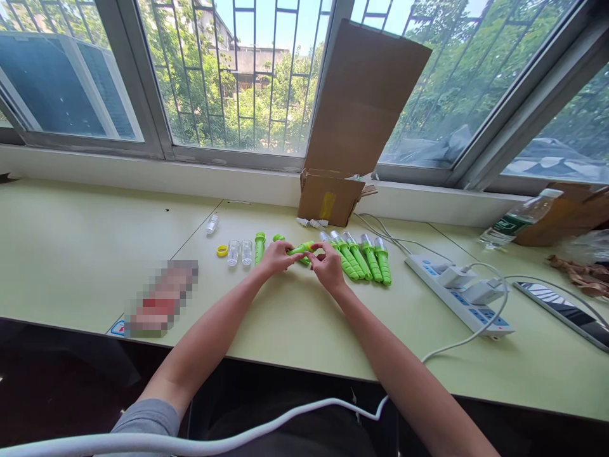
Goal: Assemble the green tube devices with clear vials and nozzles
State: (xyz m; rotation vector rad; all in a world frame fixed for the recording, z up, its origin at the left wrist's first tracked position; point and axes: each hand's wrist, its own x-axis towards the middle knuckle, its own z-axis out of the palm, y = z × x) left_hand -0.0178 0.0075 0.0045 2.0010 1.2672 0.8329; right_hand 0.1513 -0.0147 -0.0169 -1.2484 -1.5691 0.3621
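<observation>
Over the middle of the table, my left hand (pixel 275 257) grips a green plastic handle (pixel 299 249). My right hand (pixel 327 265) pinches its other end, where a bit of yellow shows. Fingers hide much of the piece. Beside my left hand stand a green handle (pixel 259 247), two clear plastic cups (pixel 240 252) and a yellow ring (pixel 222 251). Another green piece (pixel 278 238) lies just behind my left fingers. Right of my hands, several green handles with clear tops (pixel 366 257) lie in a row.
A cardboard box (pixel 328 197) stands against the window, small clear pieces (pixel 311 223) before it. Another clear piece (pixel 212 223) lies left. To the right are a power strip (pixel 459 298) with plugs and cables, a phone (pixel 566 311) and a water bottle (pixel 521 219). A white cable (pixel 266 422) crosses in front.
</observation>
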